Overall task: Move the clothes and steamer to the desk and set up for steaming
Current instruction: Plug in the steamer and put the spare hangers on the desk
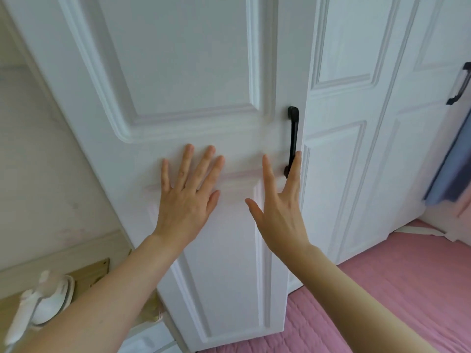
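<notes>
A white panelled wardrobe door (178, 72) fills the middle of the head view. My left hand (187, 197) lies flat against it with straight, spread fingers. My right hand (280, 207) is beside it, fingers straight, fingertips close to the door's black handle (293, 133). A white handheld steamer (43, 301) stands on a wooden surface (94, 271) at the lower left, partly behind my left forearm. Blue cloth (451, 174) hangs at the far right edge, blurred.
More white wardrobe doors (356, 123) stand to the right, one with another black handle (458, 85). A pink quilted bed cover (382, 289) spreads below and right. A pale wall (30, 149) is on the left.
</notes>
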